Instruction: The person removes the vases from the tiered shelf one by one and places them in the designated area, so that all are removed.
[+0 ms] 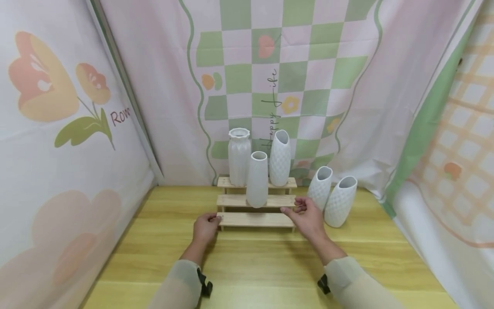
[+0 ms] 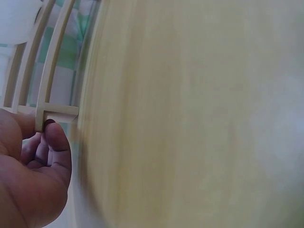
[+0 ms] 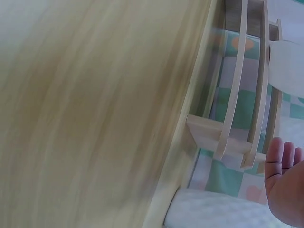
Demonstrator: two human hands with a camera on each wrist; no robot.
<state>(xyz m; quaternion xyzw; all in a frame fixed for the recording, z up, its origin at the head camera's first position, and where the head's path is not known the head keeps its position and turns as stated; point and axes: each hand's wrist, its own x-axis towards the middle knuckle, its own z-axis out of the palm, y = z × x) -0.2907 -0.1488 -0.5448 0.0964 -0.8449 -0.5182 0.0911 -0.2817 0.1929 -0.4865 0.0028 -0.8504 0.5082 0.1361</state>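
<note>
A three-step wooden display stand (image 1: 247, 219) stands on the table. At the left end of its lowest step, my left hand (image 1: 205, 228) pinches the board between thumb and fingers; the left wrist view shows this hand (image 2: 42, 175) close, with fingertips under the board's end. Beside the stand's right end is my right hand (image 1: 310, 221), its fingers extended and apart around nothing, as the right wrist view also shows of this hand (image 3: 287, 185). A smooth white vase (image 1: 257, 182) is on the middle step. The top step holds a ruffled-rim vase (image 1: 239, 159) and a diamond-textured vase (image 1: 280, 161).
Right of the stand, two more diamond-textured white vases, a rear one (image 1: 319, 186) and a front one (image 1: 340, 201), stand close to my right hand. A patterned curtain (image 1: 266, 77) hangs behind the wooden table (image 1: 247, 266), with cloth at both sides.
</note>
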